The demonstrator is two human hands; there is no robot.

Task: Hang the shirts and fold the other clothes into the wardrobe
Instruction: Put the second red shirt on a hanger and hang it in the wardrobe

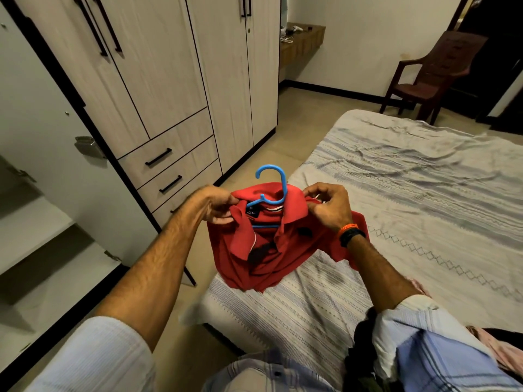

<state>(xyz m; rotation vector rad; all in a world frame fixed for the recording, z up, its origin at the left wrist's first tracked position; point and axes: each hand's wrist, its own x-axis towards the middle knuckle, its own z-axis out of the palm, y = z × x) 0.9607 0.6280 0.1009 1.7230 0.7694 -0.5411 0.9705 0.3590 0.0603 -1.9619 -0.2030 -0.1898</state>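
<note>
We pinch the shirt (271, 250) shoulders with both hands, left (219, 207) and right (328, 206), seating the hanger (271, 188) between them.

Beige tiled floor (305, 114); plain white wall (368, 29). Brown plastic chair (430, 77) in far corner. Bed (424, 176) with striped sheet. Wall-mounted wooden shelf (301, 42).

Red polo shirt (271, 250) on a blue hanger (271, 188); grey-and-white striped bedsheet (410, 176); maroon plastic chair (433, 75)
</note>
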